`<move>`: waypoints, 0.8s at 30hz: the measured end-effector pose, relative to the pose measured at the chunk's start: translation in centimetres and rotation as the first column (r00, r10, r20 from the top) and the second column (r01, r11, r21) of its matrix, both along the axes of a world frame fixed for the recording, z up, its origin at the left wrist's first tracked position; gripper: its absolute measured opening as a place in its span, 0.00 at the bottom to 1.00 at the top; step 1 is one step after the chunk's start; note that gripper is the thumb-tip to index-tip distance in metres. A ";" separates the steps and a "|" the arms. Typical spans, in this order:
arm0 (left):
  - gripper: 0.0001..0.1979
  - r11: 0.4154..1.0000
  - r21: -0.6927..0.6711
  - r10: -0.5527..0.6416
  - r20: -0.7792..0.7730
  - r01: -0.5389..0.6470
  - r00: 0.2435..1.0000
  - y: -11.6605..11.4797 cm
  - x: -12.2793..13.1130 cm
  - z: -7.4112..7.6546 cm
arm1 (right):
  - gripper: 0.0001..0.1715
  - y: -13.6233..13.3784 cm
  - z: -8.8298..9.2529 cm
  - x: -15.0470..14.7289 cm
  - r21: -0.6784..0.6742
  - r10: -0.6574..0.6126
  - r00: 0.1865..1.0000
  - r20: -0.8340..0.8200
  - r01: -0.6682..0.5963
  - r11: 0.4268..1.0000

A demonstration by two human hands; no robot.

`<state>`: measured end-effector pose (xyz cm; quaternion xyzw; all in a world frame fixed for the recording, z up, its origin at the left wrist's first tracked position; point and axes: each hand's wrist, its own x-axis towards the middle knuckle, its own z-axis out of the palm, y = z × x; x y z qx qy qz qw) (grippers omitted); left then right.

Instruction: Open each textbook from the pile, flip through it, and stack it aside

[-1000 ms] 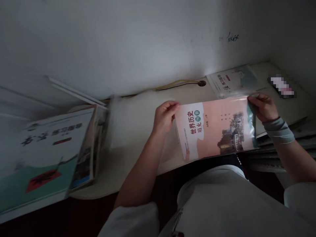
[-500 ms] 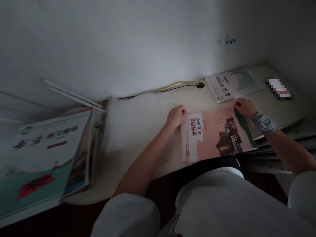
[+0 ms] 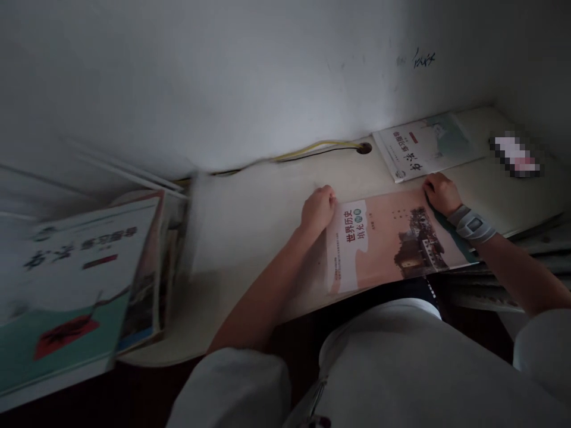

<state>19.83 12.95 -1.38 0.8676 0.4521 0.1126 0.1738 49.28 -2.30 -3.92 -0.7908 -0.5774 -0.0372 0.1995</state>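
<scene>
A pink history workbook [image 3: 388,241] in a clear plastic cover lies flat near the front edge of the pale desk [image 3: 259,220]. My left hand [image 3: 317,208] rests with curled fingers on its left top corner. At its right top corner my right hand [image 3: 439,193], with a grey band on the wrist, presses down on the book with closed fingers. Both hands touch the book where it lies on the desk.
A white and green calligraphy book [image 3: 428,145] lies behind the pink one by the wall. A cable hole [image 3: 364,148] with a yellow cable sits at the desk's back. A stack of books [image 3: 84,279] lies at the left. A pixelated object [image 3: 515,156] is at the far right.
The pink book was held up off the desk by both hands a second ago; it now lies flat on the desk with both hands resting on its top corners.
</scene>
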 end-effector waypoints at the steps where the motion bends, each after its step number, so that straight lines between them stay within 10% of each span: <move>1: 0.14 0.999 0.042 -0.022 -0.003 0.023 1.000 -0.8 -0.1 0.4 | 0.10 0.0 -0.1 0.0 0.005 0.004 1.000 -0.001 -0.004 1.000; 4: 0.23 0.952 0.125 -0.282 -0.009 0.281 0.959 -5.0 -0.2 1.4 | 0.10 0.1 -0.4 0.2 0.017 0.002 1.000 0.002 -0.002 1.000; 8: 0.35 0.725 0.035 -0.682 -0.101 0.688 0.724 -12.0 -0.3 1.1 | 0.09 0.2 -0.4 0.2 0.019 -0.002 1.000 0.005 0.002 1.000; 15: 0.39 0.733 0.112 -0.648 -0.182 0.671 0.739 -14.6 0.2 -1.8 | 0.08 -0.4 -0.2 0.2 -0.004 0.019 1.000 0.018 -0.019 1.000; 24: 0.37 0.764 0.184 -0.595 -0.170 0.619 0.785 -14.7 1.1 -1.9 | 0.09 1.3 -0.7 1.5 -0.035 -0.044 0.999 0.010 0.044 0.998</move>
